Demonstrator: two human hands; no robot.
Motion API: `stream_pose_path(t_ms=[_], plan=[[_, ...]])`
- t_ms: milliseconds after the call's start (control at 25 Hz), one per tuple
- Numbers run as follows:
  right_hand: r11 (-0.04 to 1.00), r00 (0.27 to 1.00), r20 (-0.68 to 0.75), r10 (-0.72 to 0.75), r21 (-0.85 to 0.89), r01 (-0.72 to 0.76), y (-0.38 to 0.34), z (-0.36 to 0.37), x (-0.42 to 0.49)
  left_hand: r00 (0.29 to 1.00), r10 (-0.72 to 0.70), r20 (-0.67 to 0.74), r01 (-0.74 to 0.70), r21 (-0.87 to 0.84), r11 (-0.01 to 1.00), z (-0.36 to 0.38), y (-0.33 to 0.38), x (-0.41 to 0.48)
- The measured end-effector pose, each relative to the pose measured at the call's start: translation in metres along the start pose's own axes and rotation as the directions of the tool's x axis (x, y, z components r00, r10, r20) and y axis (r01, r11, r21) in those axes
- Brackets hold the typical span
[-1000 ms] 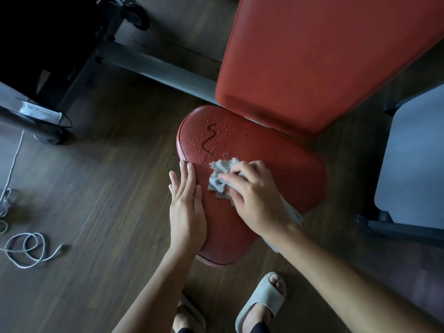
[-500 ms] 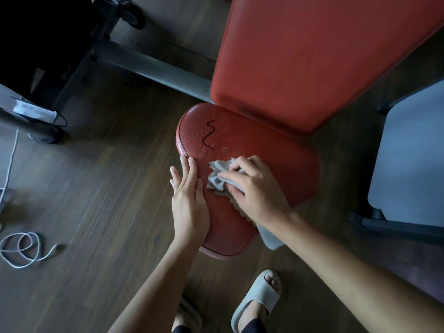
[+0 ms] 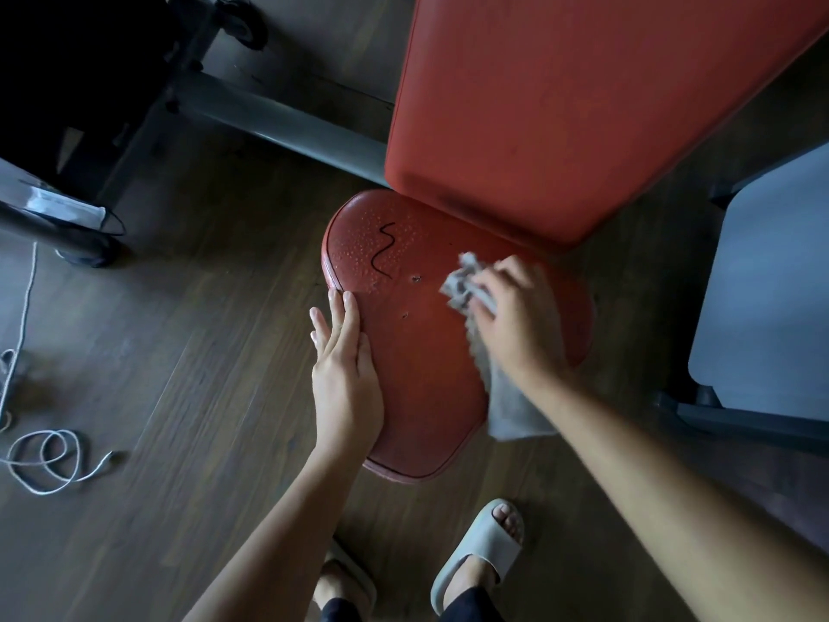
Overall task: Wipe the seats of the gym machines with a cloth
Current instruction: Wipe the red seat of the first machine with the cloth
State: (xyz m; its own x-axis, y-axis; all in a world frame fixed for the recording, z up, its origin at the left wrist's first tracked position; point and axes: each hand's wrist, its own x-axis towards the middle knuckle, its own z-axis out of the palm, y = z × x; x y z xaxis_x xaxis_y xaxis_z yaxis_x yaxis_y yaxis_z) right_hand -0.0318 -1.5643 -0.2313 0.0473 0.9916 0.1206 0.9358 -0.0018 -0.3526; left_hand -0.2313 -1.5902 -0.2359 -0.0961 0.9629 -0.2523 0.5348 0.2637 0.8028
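A red padded seat [image 3: 417, 374] sits low in the middle of the head view, below a long red backrest [image 3: 560, 110]. Water droplets and a black squiggle [image 3: 381, 251] mark the seat's far left part. My right hand [image 3: 516, 325] grips a crumpled grey cloth [image 3: 462, 285] and presses it on the seat's right side; the cloth's tail [image 3: 511, 410] hangs off the seat's near right edge. My left hand [image 3: 345, 374] rests flat on the seat's left edge, fingers straight.
A grey metal frame bar [image 3: 278, 123] runs along the wooden floor behind the seat. A grey-blue pad [image 3: 771, 298] stands at the right. A white cable [image 3: 45, 460] coils on the floor at the left. My sandalled feet [image 3: 480, 558] stand just before the seat.
My right hand has slid the cloth from the seat's left-middle, beside my left hand, across to the right side. My left hand stays on the left edge.
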Motion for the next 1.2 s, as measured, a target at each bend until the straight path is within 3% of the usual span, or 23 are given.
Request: stream_pose_path(t_ms=[120,200,320,440,640,880,1080,1200], plan=[[0.986,0.984,-0.062,0.166,-0.002,-0.166,0.033,0.002,0.025,1.0,0.023,-0.017,-0.022,0.052,0.998,0.004,0.0,0.0],[0.974,0.969,-0.107,0.224,0.065,-0.218,0.017,0.005,0.008,0.999,0.031,-0.026,-0.029,0.097,0.995,0.005,0.001,0.0],[0.987,0.998,-0.039,0.04,0.155,-0.034,-0.01,-0.001,-0.051,1.0,0.024,-0.02,-0.021,0.144,0.989,0.006,0.003,0.002],[0.988,0.994,0.014,-0.106,0.112,0.104,0.008,-0.009,-0.045,0.999,0.031,-0.026,-0.026,0.168,0.985,0.007,0.004,0.001],[0.975,0.977,-0.053,0.206,0.092,-0.201,0.019,-0.001,0.007,0.999,0.038,-0.019,-0.034,0.19,0.981,0.008,0.004,0.001],[0.997,0.999,0.004,0.05,0.065,-0.05,0.007,-0.012,-0.033,0.999,0.044,-0.026,-0.039,0.171,0.985,0.007,0.005,0.001],[0.972,0.97,-0.064,0.233,0.051,-0.23,0.018,0.001,0.016,0.999,0.034,-0.027,-0.029,0.172,0.985,0.004,0.004,0.002],[0.995,0.999,-0.045,-0.026,0.095,0.031,-0.011,0.01,-0.005,1.0,0.002,-0.001,-0.002,0.154,0.988,0.0,0.004,0.003]])
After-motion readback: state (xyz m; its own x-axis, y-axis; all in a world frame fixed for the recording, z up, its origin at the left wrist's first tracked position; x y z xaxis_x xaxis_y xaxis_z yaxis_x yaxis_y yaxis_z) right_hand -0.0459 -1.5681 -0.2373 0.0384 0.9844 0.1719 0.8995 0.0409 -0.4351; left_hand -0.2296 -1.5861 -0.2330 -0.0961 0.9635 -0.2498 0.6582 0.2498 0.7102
